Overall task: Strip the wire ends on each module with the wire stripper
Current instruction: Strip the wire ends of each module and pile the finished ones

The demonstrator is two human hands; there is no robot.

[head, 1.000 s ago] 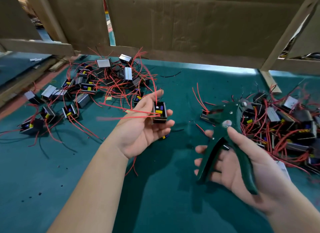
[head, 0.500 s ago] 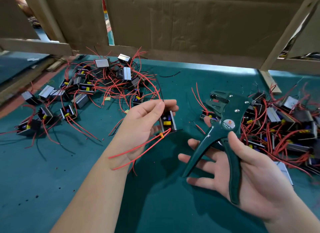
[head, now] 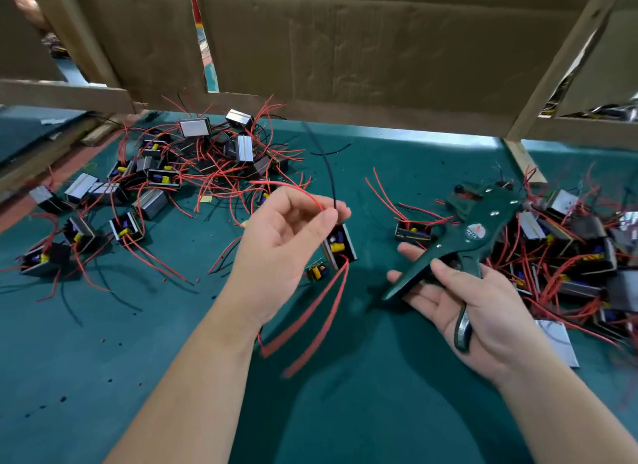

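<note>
My left hand (head: 286,246) pinches a thin red wire and a black wire between thumb and fingertips, above the green mat. A small black module (head: 340,247) with a yellow part hangs just below those fingers, two long red wires trailing down from it. My right hand (head: 480,308) lies palm up and holds the dark green wire stripper (head: 462,235) by its handles, thumb over the upper one; the jaws point up and left, apart from the module.
A heap of modules with red wires (head: 193,166) covers the mat's far left. Another heap (head: 569,256) lies at the right, by the stripper. One module (head: 412,230) sits alone between my hands. A small bare board (head: 316,270) lies under my left hand. Cardboard walls (head: 345,42) close the back.
My left hand has turned the module and now pinches its upper wires, with the red leads hanging lower. The right hand has swung the stripper to the right and tilted it flatter.
</note>
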